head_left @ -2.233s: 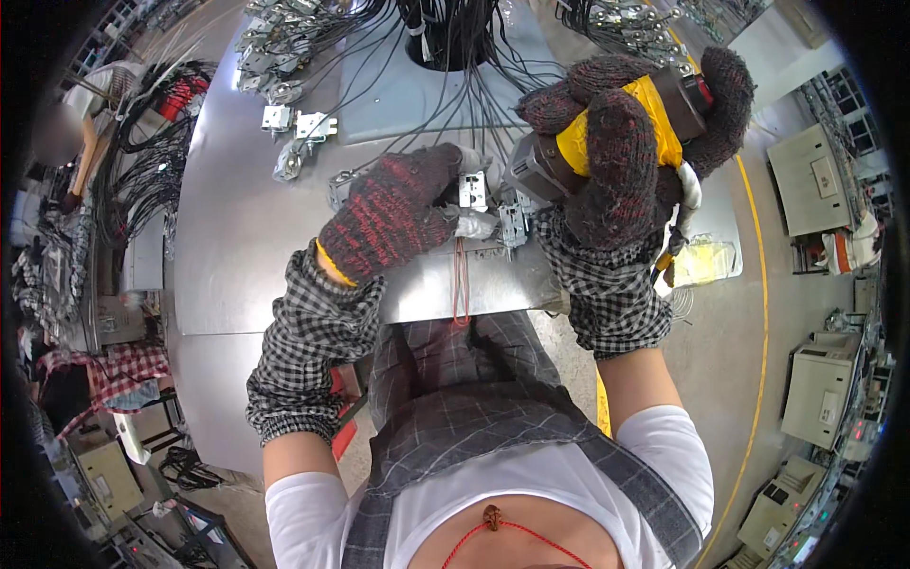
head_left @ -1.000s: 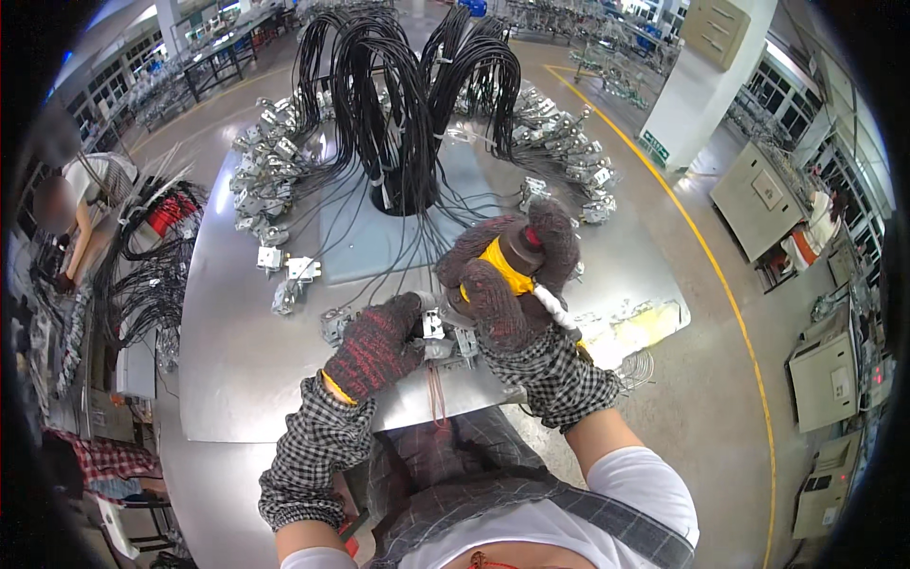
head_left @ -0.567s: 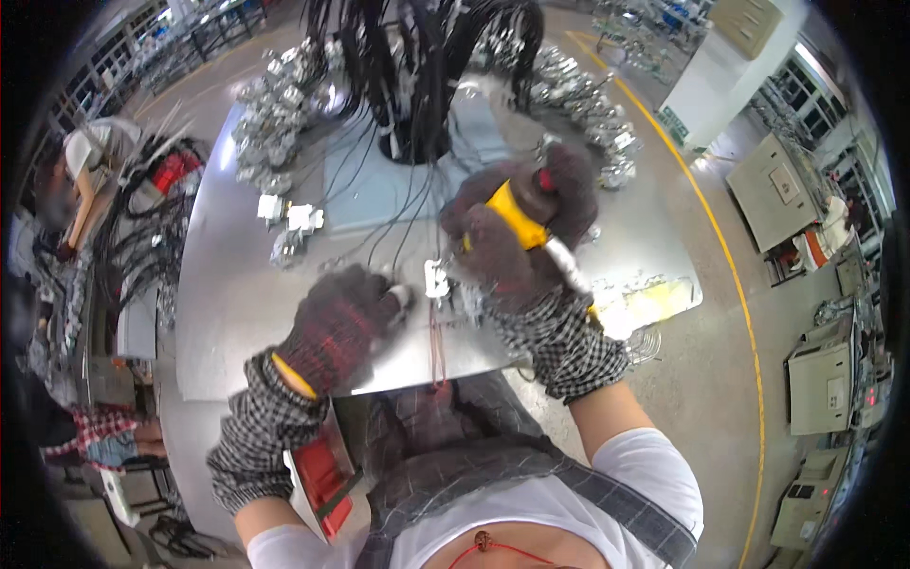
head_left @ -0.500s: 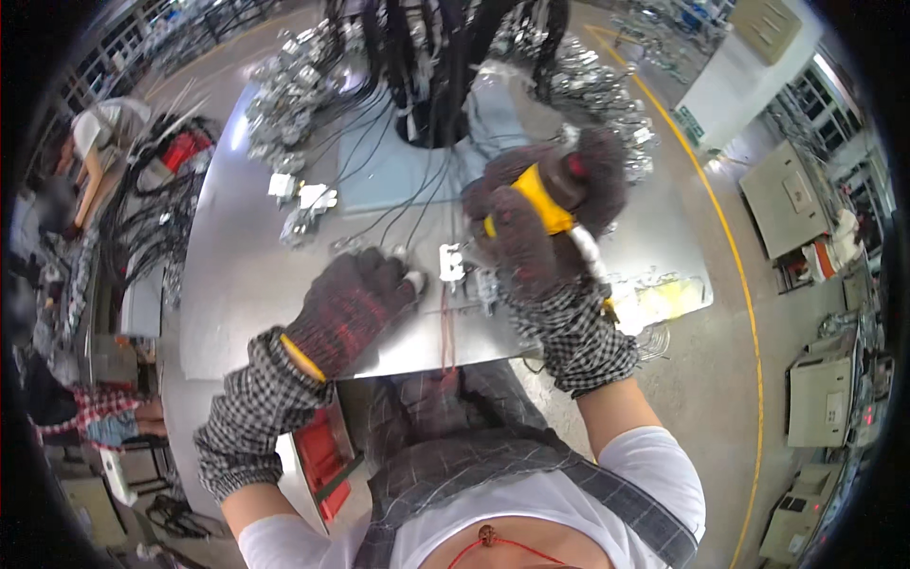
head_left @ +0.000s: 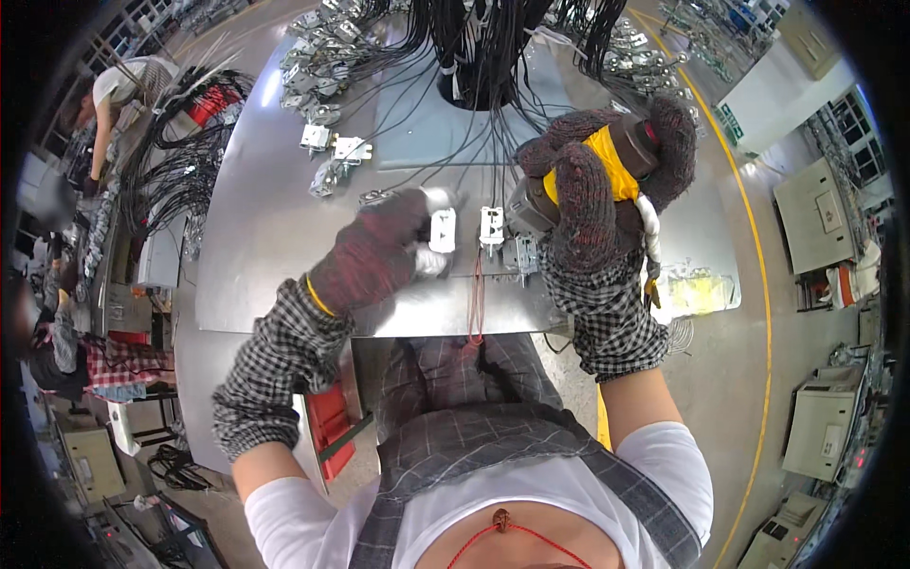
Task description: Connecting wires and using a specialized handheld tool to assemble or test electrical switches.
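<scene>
Head view, single frame, looking down on a grey metal worktable.

Item 1: left hand, dark knitted glove, checked sleeve. Fingers closed narrowly on a small white socket part, which lies on the table just ahead of the person's lap; a second pale piece shows under the palm, too blurred to identify.

Item 2: right hand, same dark glove, wrapped fully around a powered screwdriver with a yellow grip and dark body. The tool is held above the table's near right portion, nose pointing left and down toward a grey metal bracket.

Item 3: second white socket part, lying on the table between the two hands, just beside the first and apart from it.

Item 4: thin red cord, running from the white parts over the near table edge toward the lap.

Item 5: bundle of black cables, rising at the far middle of the table, strands fanning out to metal fittings scattered across the far left.

Item 6: clear bag of small pale pieces, near right corner of the table.

Item 7: yellow floor line, right of the table.

Item 8: another person, far left, bent over coiled black cables.
</scene>
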